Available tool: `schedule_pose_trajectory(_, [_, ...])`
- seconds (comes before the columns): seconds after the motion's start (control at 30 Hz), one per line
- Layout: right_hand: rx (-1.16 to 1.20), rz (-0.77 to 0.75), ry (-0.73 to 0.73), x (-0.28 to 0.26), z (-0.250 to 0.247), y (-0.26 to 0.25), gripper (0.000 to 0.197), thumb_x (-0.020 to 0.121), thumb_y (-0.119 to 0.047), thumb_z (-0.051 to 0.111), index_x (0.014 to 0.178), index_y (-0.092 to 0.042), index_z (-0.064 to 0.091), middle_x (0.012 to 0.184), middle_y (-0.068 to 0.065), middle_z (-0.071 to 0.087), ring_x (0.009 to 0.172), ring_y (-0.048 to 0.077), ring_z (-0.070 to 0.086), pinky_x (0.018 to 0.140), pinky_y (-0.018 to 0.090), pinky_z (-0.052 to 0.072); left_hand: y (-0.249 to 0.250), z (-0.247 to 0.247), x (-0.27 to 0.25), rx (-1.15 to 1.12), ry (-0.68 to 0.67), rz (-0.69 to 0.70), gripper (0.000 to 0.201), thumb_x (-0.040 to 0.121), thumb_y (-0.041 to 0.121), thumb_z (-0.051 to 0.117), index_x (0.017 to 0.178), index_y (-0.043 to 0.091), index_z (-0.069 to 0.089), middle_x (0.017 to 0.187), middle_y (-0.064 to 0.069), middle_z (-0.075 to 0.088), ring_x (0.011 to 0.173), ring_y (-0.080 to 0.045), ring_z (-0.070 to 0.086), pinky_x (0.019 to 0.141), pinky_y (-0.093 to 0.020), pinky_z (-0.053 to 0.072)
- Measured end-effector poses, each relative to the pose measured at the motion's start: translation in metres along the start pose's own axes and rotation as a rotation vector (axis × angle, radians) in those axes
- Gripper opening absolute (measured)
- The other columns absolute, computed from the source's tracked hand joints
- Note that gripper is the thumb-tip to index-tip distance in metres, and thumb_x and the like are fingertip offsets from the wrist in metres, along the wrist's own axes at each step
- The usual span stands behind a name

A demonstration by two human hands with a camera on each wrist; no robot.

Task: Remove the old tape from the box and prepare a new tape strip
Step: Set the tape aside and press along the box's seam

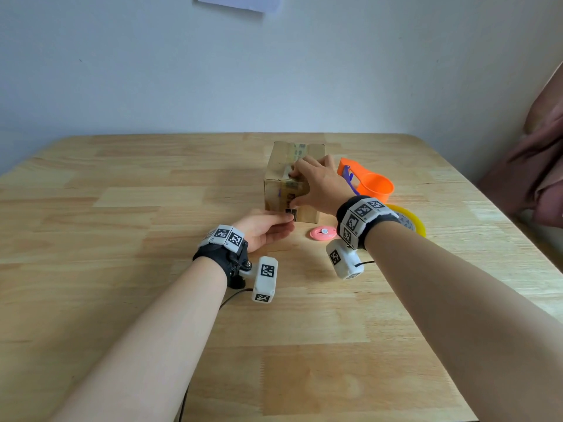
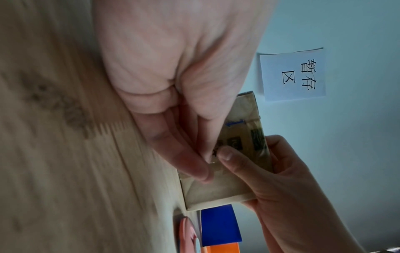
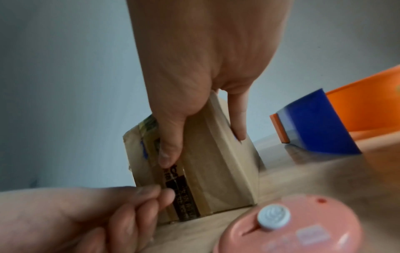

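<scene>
Wooden tabletop (image 1: 152, 208), pale planks, set against a plain wall (image 1: 274, 71) that bears a white paper note (image 2: 292, 75); a cardboard box (image 1: 283, 166) stands upright on the far middle of the tabletop, its old tape (image 3: 179, 196) running over the top and down the near face. My right hand (image 1: 320, 184) clasps the box from above, thumb pressed on the near face over the tape, the other fingers (image 3: 238, 119) curled onto the top and the right side; my left hand (image 1: 265, 226) lies low at the near left foot of the box, its thumb and fingers (image 3: 151, 196) closed together at the lower end of the tape strip; whether they actually have the tape end pinched I cannot tell. Just right of the box, an orange tape dispenser (image 1: 371, 184) with a blue part (image 3: 314, 123); nearer and further right, a yellow tape roll (image 1: 411, 220), partly hidden behind my right wrist; near the box's near right corner, a small pink disc (image 1: 323, 233) with a white button lies flat on the tabletop.
</scene>
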State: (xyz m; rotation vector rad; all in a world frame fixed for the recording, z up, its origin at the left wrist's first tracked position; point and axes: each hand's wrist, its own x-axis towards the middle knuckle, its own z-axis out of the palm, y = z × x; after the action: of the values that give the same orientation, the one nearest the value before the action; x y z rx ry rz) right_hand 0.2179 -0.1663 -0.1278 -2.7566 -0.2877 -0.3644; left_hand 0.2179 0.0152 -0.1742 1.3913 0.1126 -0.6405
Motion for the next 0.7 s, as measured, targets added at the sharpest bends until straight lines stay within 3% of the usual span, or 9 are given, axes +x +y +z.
schedule_pose_trajectory(0.07, [0.134, 0.037, 0.028, 0.000, 0.004, 0.004, 0.070, 0.068, -0.034, 0.090, 0.131, -0.021, 0.062, 0.125, -0.011, 0.063, 0.115, 0.020, 0.037, 0.092, 0.039, 0.046, 0.001, 0.001, 0.000, 0.000, 0.002, 0.001, 0.006, 0.093, 0.002, 0.074, 0.096, -0.003, 0.072, 0.069, -0.008, 0.076, 0.056, -0.011, 0.074, 0.054, -0.020, 0.060])
schedule_pose_trajectory(0.13, [0.281, 0.070, 0.053, 0.003, 0.009, 0.006, 0.072, 0.069, -0.025, 0.091, 0.135, -0.021, 0.065, 0.132, -0.013, 0.065, 0.131, 0.017, 0.037, 0.109, 0.032, 0.037, 0.001, 0.002, 0.000, 0.004, 0.003, 0.001, 0.005, 0.093, 0.001, 0.073, 0.095, -0.003, 0.072, 0.067, -0.007, 0.076, 0.055, -0.011, 0.074, 0.054, -0.020, 0.060])
schedule_pose_trajectory(0.2, [0.361, 0.069, 0.048, 0.007, 0.012, 0.007, 0.067, 0.071, -0.020, 0.090, 0.134, -0.019, 0.067, 0.136, -0.012, 0.065, 0.140, 0.014, 0.035, 0.112, 0.023, 0.028, 0.002, 0.002, 0.000, 0.003, 0.005, -0.003, 0.004, 0.094, 0.001, 0.072, 0.095, -0.003, 0.071, 0.065, -0.007, 0.076, 0.054, -0.011, 0.074, 0.053, -0.020, 0.060])
schedule_pose_trajectory(0.27, [0.396, 0.041, 0.030, 0.012, 0.014, 0.008, 0.061, 0.075, -0.016, 0.088, 0.133, -0.017, 0.068, 0.141, -0.009, 0.062, 0.144, 0.017, 0.033, 0.113, 0.023, 0.025, 0.002, 0.002, 0.000, -0.003, 0.010, -0.004, 0.005, 0.094, 0.001, 0.072, 0.096, -0.004, 0.071, 0.065, -0.007, 0.076, 0.053, -0.012, 0.074, 0.052, -0.021, 0.060])
schedule_pose_trajectory(0.4, [0.384, 0.037, -0.082, 0.023, 0.012, 0.005, 0.060, 0.086, -0.019, 0.079, 0.143, -0.026, 0.058, 0.156, -0.013, 0.045, 0.155, 0.019, 0.014, 0.125, 0.044, 0.015, 0.003, 0.002, 0.001, -0.026, 0.009, -0.001, 0.002, 0.096, 0.000, 0.069, 0.096, -0.002, 0.069, 0.065, -0.007, 0.076, 0.054, -0.012, 0.074, 0.054, -0.021, 0.061])
schedule_pose_trajectory(0.47, [0.187, 0.006, -0.147, 0.028, 0.009, 0.006, 0.069, 0.091, -0.031, 0.073, 0.152, -0.038, 0.041, 0.166, -0.013, 0.024, 0.157, 0.022, 0.001, 0.124, 0.057, 0.010, 0.002, 0.001, 0.000, -0.035, 0.010, -0.003, 0.004, 0.098, 0.000, 0.067, 0.093, -0.001, 0.068, 0.065, -0.007, 0.075, 0.054, -0.012, 0.074, 0.054, -0.021, 0.061])
schedule_pose_trajectory(0.53, [0.127, 0.006, -0.153, 0.025, 0.003, 0.007, 0.084, 0.090, -0.045, 0.070, 0.158, -0.043, 0.021, 0.170, -0.010, 0.007, 0.157, 0.026, -0.005, 0.122, 0.064, 0.008, 0.001, 0.001, -0.001, -0.044, 0.012, -0.003, 0.004, 0.098, 0.001, 0.067, 0.094, -0.001, 0.068, 0.067, -0.007, 0.075, 0.055, -0.012, 0.074, 0.055, -0.022, 0.062])
schedule_pose_trajectory(0.6, [0.243, 0.015, -0.073, 0.017, -0.004, 0.009, 0.085, 0.091, -0.049, 0.067, 0.160, -0.038, 0.019, 0.170, -0.005, 0.008, 0.156, 0.030, 0.003, 0.120, 0.060, 0.013, 0.001, 0.001, -0.001, -0.048, 0.020, 0.001, 0.003, 0.097, 0.002, 0.068, 0.096, -0.001, 0.068, 0.069, -0.008, 0.075, 0.056, -0.013, 0.075, 0.055, -0.022, 0.061])
schedule_pose_trajectory(0.7, [0.270, 0.054, 0.069, 0.005, -0.010, 0.016, 0.063, 0.097, -0.039, 0.062, 0.154, -0.023, 0.040, 0.159, 0.004, 0.038, 0.141, 0.036, 0.035, 0.113, 0.048, 0.031, 0.000, 0.004, -0.002, -0.038, 0.047, 0.009, 0.005, 0.098, 0.002, 0.067, 0.095, -0.002, 0.067, 0.066, -0.007, 0.074, 0.054, -0.013, 0.074, 0.052, -0.022, 0.060])
